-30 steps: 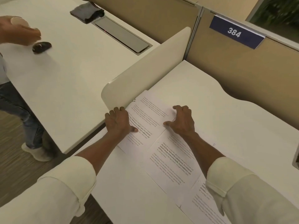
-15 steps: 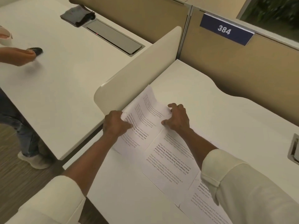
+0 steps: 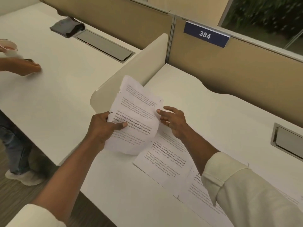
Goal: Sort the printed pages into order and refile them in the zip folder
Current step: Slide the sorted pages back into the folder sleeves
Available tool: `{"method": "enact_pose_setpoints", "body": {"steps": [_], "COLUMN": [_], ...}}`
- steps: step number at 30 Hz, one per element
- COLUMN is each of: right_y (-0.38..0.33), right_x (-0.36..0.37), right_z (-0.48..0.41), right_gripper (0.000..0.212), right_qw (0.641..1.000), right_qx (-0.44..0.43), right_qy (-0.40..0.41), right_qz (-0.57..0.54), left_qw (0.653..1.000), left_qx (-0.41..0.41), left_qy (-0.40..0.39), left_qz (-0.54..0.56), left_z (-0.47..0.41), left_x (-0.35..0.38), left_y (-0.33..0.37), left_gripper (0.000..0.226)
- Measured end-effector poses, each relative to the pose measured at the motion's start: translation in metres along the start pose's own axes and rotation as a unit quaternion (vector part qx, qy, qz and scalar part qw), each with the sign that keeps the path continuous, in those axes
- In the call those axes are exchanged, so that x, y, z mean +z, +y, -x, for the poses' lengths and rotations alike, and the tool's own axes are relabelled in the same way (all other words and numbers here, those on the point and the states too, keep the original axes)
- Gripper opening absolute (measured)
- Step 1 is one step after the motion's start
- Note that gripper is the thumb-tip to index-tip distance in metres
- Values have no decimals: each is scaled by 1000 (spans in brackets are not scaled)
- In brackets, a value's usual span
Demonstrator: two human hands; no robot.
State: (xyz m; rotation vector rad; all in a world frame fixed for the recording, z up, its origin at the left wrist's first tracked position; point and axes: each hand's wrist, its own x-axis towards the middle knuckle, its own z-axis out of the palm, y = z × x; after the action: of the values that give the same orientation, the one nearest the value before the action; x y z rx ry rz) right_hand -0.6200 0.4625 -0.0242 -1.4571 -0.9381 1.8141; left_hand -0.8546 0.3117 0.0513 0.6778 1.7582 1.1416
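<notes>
A printed page (image 3: 136,112) marked with a handwritten 7 is lifted off the white desk (image 3: 221,115), curling upward. My left hand (image 3: 105,126) grips its left edge, thumb on the text. My right hand (image 3: 172,122) hovers at the page's right edge with fingers loosely spread, fingertips touching or almost touching the paper. A second printed page (image 3: 165,159) lies flat on the desk below, partly under my right forearm. A third page (image 3: 200,192) lies nearer me, mostly covered by my right sleeve. No zip folder is in view.
A low cream divider (image 3: 136,69) separates my desk from the neighbouring desk (image 3: 65,76). Another person's hand (image 3: 27,67) and a paper cup (image 3: 8,46) are at far left. A grey folded cloth (image 3: 67,27) and cable hatches (image 3: 105,45) (image 3: 288,141) sit in the desks.
My left hand has picked the far page up off the desk and raised it. My right hand let go of pressing the paper and now hovers by its edge.
</notes>
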Motion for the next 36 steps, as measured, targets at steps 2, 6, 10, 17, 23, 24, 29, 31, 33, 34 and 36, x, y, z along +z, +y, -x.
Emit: {"method": "enact_pose_setpoints", "body": {"steps": [2,6,10,17,23,24,29,31,33,34,36], "right_y": [0,4,10,39,74,79,106,117,128,133,145], "right_x": [-1,-9,-31,-113,-192,-205,-267,-291,-316,-329,-353], "right_z": [16,48,83,152,219,230,292,315,338,348,368], "right_gripper": [62,49,42,42,42,42,42,43,43,44,42], "right_qw": [998,996,995,996,994,994,990,989,987,987,984], "right_qx": [15,3,-23,-55,-56,-56,-69,-75,-77,-75,-72], "right_qy": [-28,-45,-30,48,87,89,116,122,130,136,155], "right_qz": [-46,-82,-88,-50,-29,-25,-35,-47,-50,-50,-51], "left_qw": [1000,999,996,988,978,976,971,972,973,974,974], "left_qx": [10,13,-20,-79,-84,-78,-43,-20,8,17,27], "left_qy": [-1,-27,-63,-133,-185,-192,-208,-200,-187,-181,-179], "left_qz": [9,31,59,6,-48,-60,-107,-123,-134,-134,-134], "left_z": [7,20,32,58,109,119,178,205,232,246,272], "left_x": [1,5,16,66,140,152,208,230,252,263,284], "left_y": [4,9,10,-11,-33,-36,-54,-61,-68,-72,-78], "left_gripper": [38,35,38,29,18,19,22,20,15,13,10]}}
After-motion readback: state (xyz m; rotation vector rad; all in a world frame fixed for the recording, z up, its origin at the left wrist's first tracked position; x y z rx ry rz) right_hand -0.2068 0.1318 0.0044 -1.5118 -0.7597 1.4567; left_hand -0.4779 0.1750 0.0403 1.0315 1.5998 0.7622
